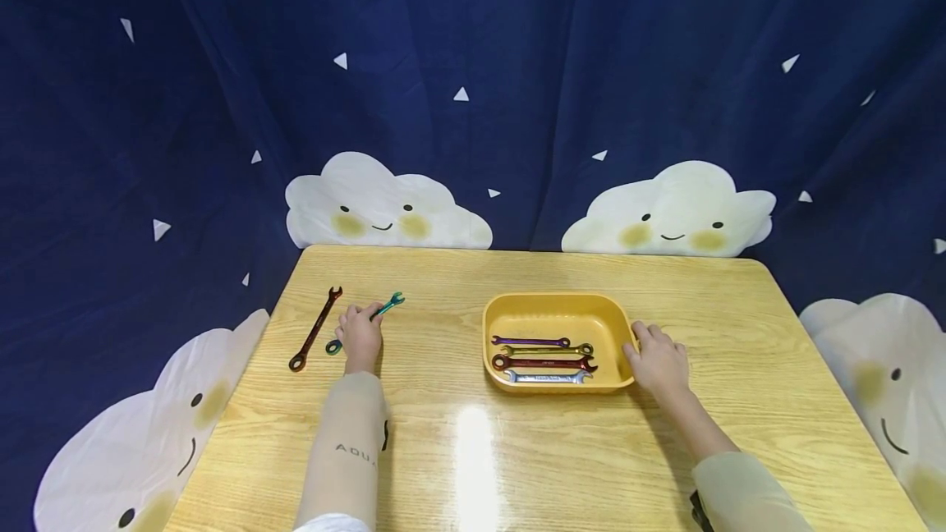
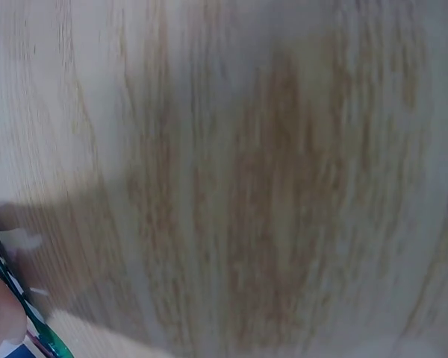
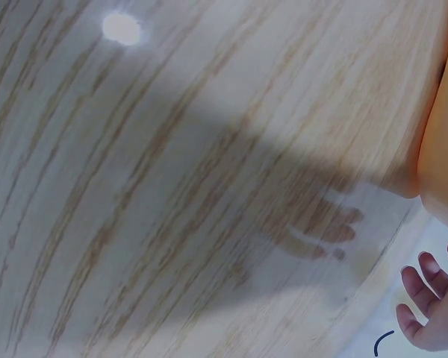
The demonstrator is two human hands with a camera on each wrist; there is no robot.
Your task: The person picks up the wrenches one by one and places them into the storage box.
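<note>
On the table's left side, my left hand (image 1: 362, 337) pinches a teal-green combination wrench (image 1: 390, 303) near its middle. The open end points away to the right, and the ring end shows at the hand's left. In the left wrist view, part of this wrench (image 2: 51, 339) shows beside the fingers. A dark red wrench (image 1: 318, 328) lies left of that hand. My right hand (image 1: 661, 361) holds the right rim of a yellow tray (image 1: 557, 304), thumb over the edge, other fingers loosely spread outside. Inside lie purple (image 1: 530, 341), gold (image 1: 547, 350), red (image 1: 545, 363) and silver (image 1: 548, 378) wrenches.
The light wooden table (image 1: 436, 450) has a dark blue curtain (image 1: 517, 105) with white clouds behind it and at its sides. A bright reflection falls on the tabletop near the front.
</note>
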